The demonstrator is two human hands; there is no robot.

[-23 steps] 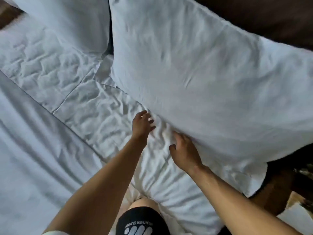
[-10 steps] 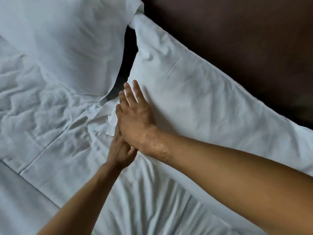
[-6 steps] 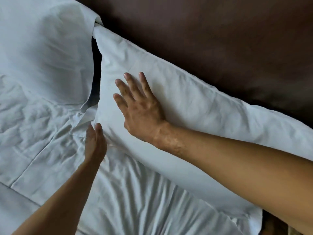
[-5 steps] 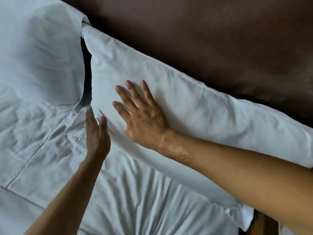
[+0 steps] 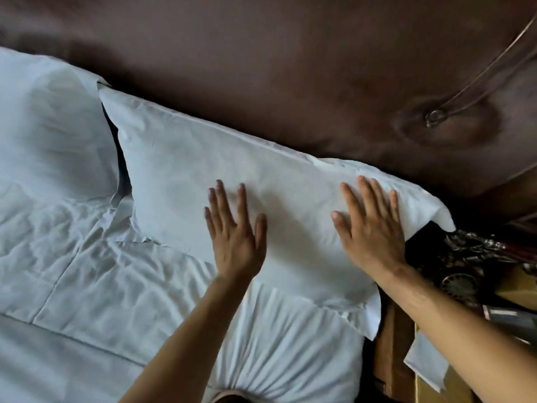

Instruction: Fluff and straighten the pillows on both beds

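A white pillow [image 5: 186,175] lies flat along the dark brown padded headboard [image 5: 290,68], at the right side of the bed. My left hand [image 5: 235,231] presses flat on its middle, fingers straight and spread. My right hand [image 5: 369,228] presses flat on its right end, just short of the loose pillowcase corner that hangs past the bed's edge. A second white pillow [image 5: 49,126] lies to the left, with a dark gap between the two.
The wrinkled white sheet [image 5: 116,286] covers the mattress in front of the pillows. At the right, a wooden bedside table [image 5: 389,359] carries dark metal ornaments [image 5: 470,263] and a white cloth, close to my right forearm.
Both hands have slid to the right along the pillow: the left from its left edge to the middle, the right from the left part to the right end. The view followed rightward.
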